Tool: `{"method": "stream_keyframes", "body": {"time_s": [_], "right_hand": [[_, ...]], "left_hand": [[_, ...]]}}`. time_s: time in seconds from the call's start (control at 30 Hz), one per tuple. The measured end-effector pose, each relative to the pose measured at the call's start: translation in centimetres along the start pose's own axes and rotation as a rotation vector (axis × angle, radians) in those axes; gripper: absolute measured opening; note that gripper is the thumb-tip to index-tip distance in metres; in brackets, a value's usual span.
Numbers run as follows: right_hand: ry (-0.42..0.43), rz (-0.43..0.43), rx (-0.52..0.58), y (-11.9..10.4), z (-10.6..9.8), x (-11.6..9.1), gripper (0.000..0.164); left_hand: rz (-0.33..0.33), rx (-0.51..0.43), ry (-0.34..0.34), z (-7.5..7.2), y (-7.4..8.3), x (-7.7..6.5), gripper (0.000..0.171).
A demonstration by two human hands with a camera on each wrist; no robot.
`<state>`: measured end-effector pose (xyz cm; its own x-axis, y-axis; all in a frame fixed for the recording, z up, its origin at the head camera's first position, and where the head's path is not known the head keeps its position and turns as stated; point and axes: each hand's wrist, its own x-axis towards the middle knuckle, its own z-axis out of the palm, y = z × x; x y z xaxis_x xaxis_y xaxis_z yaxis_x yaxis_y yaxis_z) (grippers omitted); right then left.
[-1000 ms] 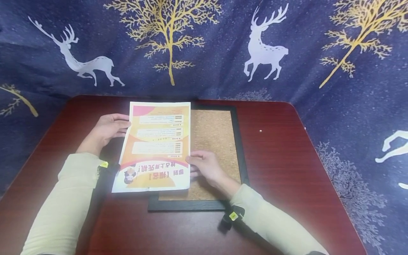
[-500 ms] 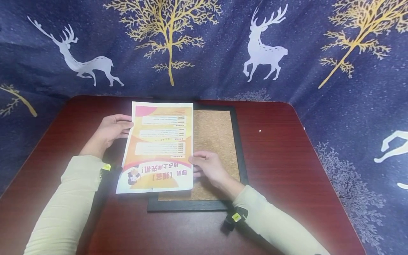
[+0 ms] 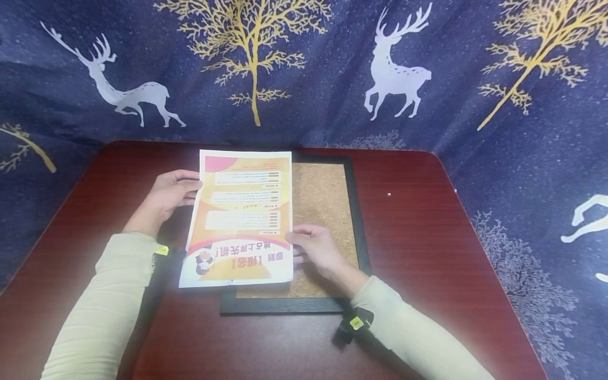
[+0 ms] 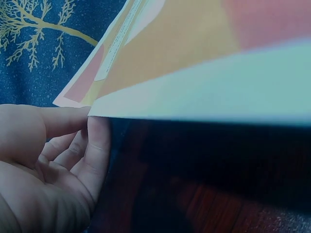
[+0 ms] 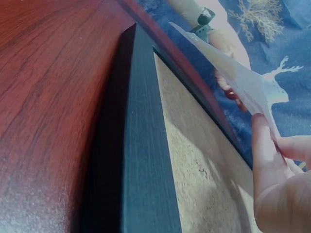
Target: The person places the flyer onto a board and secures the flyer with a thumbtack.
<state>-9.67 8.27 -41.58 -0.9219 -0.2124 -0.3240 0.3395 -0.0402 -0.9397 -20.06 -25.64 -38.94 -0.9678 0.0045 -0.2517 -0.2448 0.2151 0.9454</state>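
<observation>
A printed flyer [image 3: 242, 219] in orange, yellow and white is held up by both hands, its text upside down in the head view. My left hand [image 3: 173, 192] pinches its left edge between thumb and fingers; the left wrist view shows the thumb on top of the paper [image 4: 194, 92]. On the opposite edge, lower down, my right hand [image 3: 315, 250] pinches it the same way. Below lies a black-framed cork board [image 3: 328, 211]. The flyer covers the board's left part in the head view, and the right wrist view shows the paper raised above the cork [image 5: 194, 160].
The frame rests on a dark red wooden table [image 3: 418, 274]. A tiny pale speck [image 3: 389, 194] lies on the table to the right. Behind hangs a dark blue cloth [image 3: 313, 68] with white deer and yellow trees.
Both hands have shifted slightly to the right with the flyer, so it overlaps more of the cork board. The board has stayed in place.
</observation>
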Motion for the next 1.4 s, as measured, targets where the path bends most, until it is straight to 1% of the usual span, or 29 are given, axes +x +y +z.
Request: {"method": "stream_keyframes", "body": {"time_s": [0.2,0.33,0.5,0.63,0.7,0.9,1.0,1.2,1.4], "right_hand": [[0.006,0.008,-0.010,-0.1,-0.3,-0.1,0.025],[0.010,0.018,-0.002,-0.1,-0.7,-0.2,0.025],[0.013,0.019,0.009,0.0,-1.1,-0.3,0.025],[0.022,0.021,0.003,-0.1,-1.4,-0.3,0.025],[0.027,0.028,-0.003,-0.2,-1.6,-0.3,0.026],[0.043,0.030,-0.022,-0.2,-2.1,-0.4,0.026],[0.044,0.026,-0.029,-0.2,-2.4,-0.4,0.027],[0.045,0.025,-0.039,-0.2,-3.1,-0.6,0.028],[0.061,0.031,-0.045,-0.2,-3.8,-0.8,0.029]], "left_hand": [[0.002,-0.010,-0.006,0.2,0.0,0.1,0.045],[0.011,-0.008,-0.006,0.4,-0.2,0.3,0.041],[0.016,-0.042,-0.014,0.7,-0.1,0.4,0.036],[0.026,-0.062,-0.013,1.1,0.2,0.3,0.037],[0.029,-0.058,-0.010,1.3,0.3,0.2,0.036],[0.030,-0.085,-0.015,1.8,0.2,0.3,0.028],[0.031,-0.101,-0.022,2.1,0.2,0.5,0.027],[0.022,-0.124,-0.042,2.7,0.2,0.7,0.033],[-0.002,-0.118,-0.037,3.4,0.4,0.9,0.028]]}}
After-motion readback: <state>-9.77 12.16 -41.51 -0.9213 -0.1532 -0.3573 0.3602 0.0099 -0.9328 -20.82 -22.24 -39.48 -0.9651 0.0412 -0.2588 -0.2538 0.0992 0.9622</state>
